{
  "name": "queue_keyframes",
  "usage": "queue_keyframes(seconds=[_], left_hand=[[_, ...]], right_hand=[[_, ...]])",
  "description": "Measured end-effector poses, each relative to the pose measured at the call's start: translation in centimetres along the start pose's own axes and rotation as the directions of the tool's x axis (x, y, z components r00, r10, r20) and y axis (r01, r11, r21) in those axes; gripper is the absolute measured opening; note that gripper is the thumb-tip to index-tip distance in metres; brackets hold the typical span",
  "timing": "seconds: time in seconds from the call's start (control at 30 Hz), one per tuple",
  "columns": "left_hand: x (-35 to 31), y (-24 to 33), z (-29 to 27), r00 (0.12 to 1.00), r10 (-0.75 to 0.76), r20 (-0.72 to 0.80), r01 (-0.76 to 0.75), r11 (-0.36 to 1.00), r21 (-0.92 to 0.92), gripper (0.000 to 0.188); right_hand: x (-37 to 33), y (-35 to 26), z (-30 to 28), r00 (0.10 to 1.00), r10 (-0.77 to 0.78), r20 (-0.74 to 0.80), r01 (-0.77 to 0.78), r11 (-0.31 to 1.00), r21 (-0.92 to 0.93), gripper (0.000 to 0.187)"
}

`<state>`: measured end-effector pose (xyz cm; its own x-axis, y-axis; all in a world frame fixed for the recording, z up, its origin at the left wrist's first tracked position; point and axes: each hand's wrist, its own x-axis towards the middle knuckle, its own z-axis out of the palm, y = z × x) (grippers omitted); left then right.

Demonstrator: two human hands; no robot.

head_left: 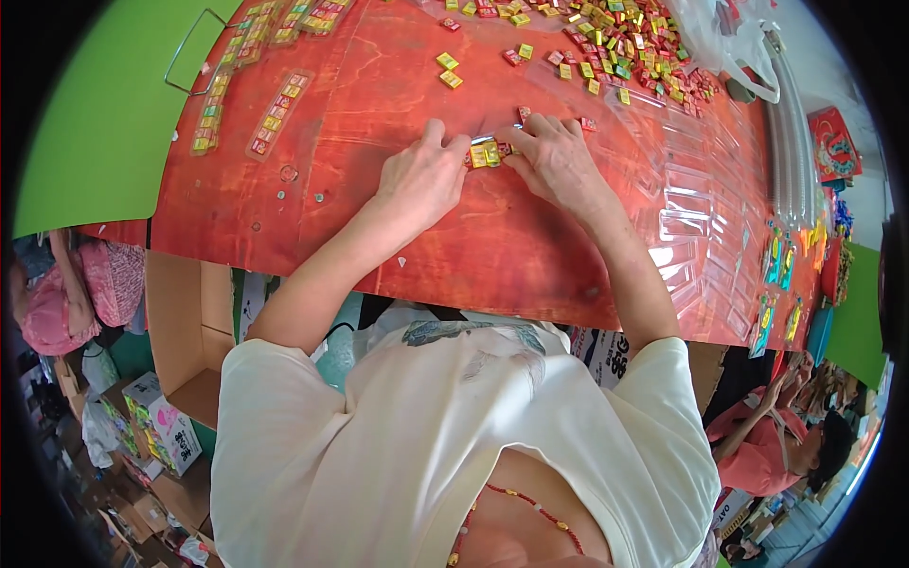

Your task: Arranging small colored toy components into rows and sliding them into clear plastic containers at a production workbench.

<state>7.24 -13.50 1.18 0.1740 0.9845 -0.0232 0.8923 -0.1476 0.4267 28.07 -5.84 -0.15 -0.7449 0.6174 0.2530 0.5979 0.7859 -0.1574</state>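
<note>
Between my two hands is a clear plastic strip tray with small yellow and red boxes [486,153] in it. My left hand [423,172] has its fingers closed on the tray's left end. At the other end my right hand [557,163] is closed, thumb and fingers bent over the right-hand boxes. The fingers cover both ends of the tray. One loose red box [524,113] lies just beyond the right fingers, and another red box [588,124] rests beside the knuckles. Farther off sit a few yellow boxes [449,72].
A heap of small boxes [630,43] covers the far right of the red table [379,85]. Clear trays [686,213] spread along the right, near a tall tray stack [793,142] and a white plastic bag [729,43]. Filled strips [280,114] lie left. People sit at both sides.
</note>
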Motion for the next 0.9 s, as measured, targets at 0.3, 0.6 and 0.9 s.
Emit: queue_keyframes(seconds=[0.3,0.6,0.9], left_hand=[[-1.6,0.1,0.5,0.994,-0.034,-0.108,0.029,0.998,-0.048,0.041],[-2.5,-1.6,2.1,0.942,0.041,-0.332,-0.035,0.999,0.023,0.058],[-2.0,-1.4,4.3,0.987,0.127,-0.097,-0.102,0.967,0.234,0.078]], right_hand=[[-0.4,0.0,-0.7,0.993,0.110,0.033,-0.113,0.983,0.147,0.035],[-0.3,-0.4,-0.2,0.992,0.127,-0.016,-0.121,0.973,0.195,0.035],[0.2,-0.9,1.3,0.989,0.130,-0.070,-0.116,0.978,0.176,0.026]])
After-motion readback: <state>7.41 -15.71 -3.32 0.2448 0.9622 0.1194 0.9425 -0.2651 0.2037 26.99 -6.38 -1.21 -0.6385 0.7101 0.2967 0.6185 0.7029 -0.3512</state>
